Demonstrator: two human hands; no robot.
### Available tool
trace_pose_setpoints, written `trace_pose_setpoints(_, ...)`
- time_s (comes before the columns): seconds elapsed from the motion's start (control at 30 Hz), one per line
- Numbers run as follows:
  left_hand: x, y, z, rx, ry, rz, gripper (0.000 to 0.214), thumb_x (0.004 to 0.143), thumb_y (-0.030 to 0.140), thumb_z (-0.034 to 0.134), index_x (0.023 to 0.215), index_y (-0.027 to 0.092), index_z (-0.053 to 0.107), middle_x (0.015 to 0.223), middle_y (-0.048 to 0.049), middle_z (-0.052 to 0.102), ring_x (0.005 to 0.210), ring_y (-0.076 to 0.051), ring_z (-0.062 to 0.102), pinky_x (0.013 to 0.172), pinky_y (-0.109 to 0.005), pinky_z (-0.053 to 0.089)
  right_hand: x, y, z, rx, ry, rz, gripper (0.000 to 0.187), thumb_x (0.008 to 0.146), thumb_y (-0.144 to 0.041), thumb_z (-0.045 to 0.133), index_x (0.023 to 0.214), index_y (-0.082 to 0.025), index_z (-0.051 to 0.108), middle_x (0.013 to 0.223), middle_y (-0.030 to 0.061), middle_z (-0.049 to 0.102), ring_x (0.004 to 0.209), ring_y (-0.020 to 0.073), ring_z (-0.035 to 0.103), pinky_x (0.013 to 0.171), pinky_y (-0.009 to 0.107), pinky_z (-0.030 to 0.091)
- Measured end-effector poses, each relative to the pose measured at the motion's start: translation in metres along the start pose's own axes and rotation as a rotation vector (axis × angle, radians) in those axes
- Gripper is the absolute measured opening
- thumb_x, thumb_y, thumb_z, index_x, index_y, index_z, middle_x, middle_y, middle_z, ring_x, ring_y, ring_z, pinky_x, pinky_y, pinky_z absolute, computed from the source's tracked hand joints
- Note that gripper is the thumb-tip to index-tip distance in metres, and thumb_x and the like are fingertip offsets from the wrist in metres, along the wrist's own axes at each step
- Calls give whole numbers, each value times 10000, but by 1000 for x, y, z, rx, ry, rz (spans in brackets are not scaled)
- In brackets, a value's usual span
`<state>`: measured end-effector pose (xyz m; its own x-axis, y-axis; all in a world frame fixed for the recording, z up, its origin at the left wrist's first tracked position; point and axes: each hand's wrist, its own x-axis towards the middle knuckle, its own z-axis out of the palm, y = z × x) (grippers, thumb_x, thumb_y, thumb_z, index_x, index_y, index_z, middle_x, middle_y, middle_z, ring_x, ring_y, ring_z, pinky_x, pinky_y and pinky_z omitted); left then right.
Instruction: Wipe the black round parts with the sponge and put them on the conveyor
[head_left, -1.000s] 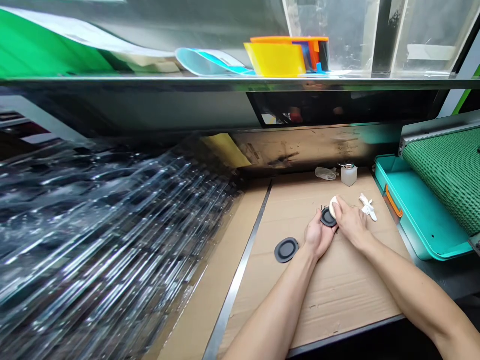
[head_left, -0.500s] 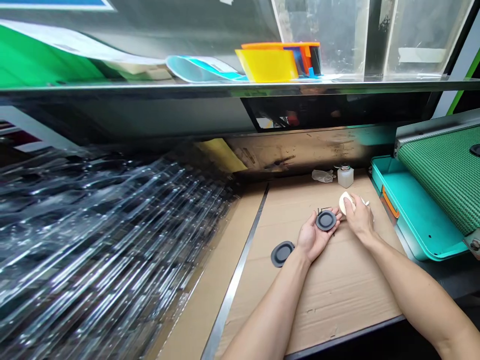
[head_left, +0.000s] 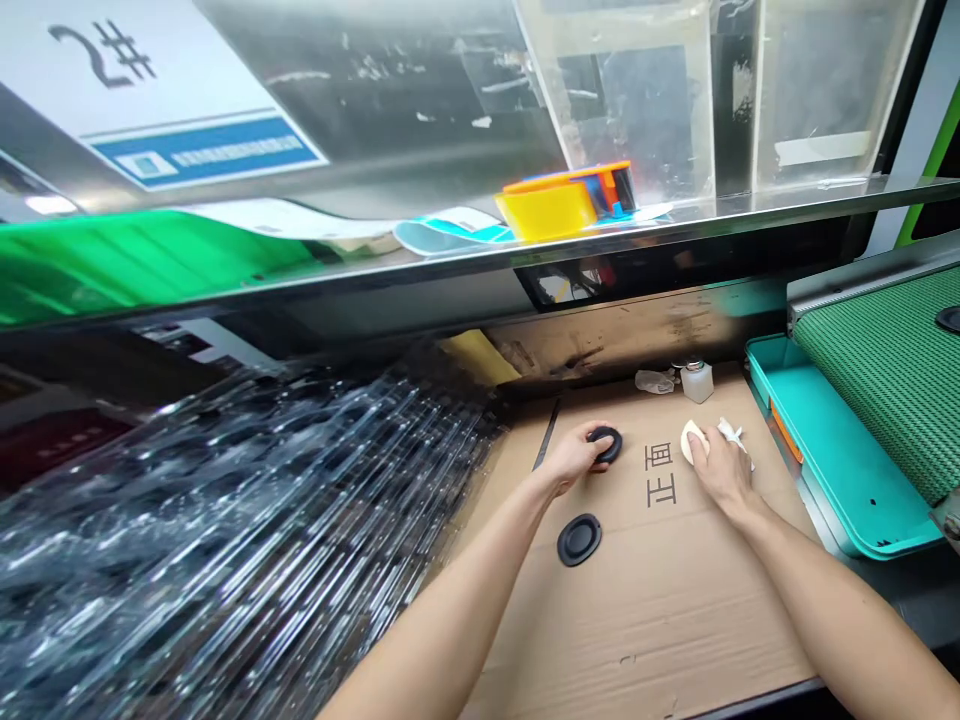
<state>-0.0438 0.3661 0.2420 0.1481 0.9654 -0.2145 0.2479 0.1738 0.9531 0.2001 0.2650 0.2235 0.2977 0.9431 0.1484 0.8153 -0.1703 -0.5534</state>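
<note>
My left hand (head_left: 576,457) rests its fingers over a black rubber disc (head_left: 606,444), holding it at the far edge of the cardboard sheet (head_left: 660,600). My right hand (head_left: 720,468) grips a white oval pad (head_left: 694,442), about 100 px to the right of that disc. A second black disc with a raised centre (head_left: 579,540) lies flat on the cardboard, nearer me and below my left wrist. A crumpled white item (head_left: 735,434) lies partly hidden behind my right hand.
Black printed characters (head_left: 661,475) mark the cardboard between my hands. A white bottle (head_left: 697,383) and a plastic bag (head_left: 654,381) stand behind. To the right are a teal tray (head_left: 832,440) and a green mesh belt (head_left: 892,370). Stacked clear plastic sheets (head_left: 225,500) fill the left.
My left hand has carried the black disc away from my right hand, up and left across the cardboard. The disc no longer touches the white pad. The whole view has tilted and shifted.
</note>
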Motion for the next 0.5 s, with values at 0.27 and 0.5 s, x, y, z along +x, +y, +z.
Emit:
trace_pose_setpoints(0.27, 50, 12, -39, 659, -17, 59, 505, 601, 197, 763, 1101, 152, 704, 890, -83, 720, 724, -219, 632, 659, -316, 505, 1, -2, 3, -23, -34, -28, 417, 1054, -482, 355, 1128, -208, 660, 1150, 102, 718, 1043, 248, 666, 876, 353, 467)
trace_pose_setpoints(0.5, 64, 61, -20, 910, 54, 161, 520, 425, 180, 863, 918, 125, 704, 1248, -253, 632, 1297, -522, 473, 1032, -525, 398, 0, -8, 4, -30, -76, -7, 428, 1043, -486, 354, 1116, -202, 666, 1073, 122, 747, 990, 257, 703, 852, 369, 503)
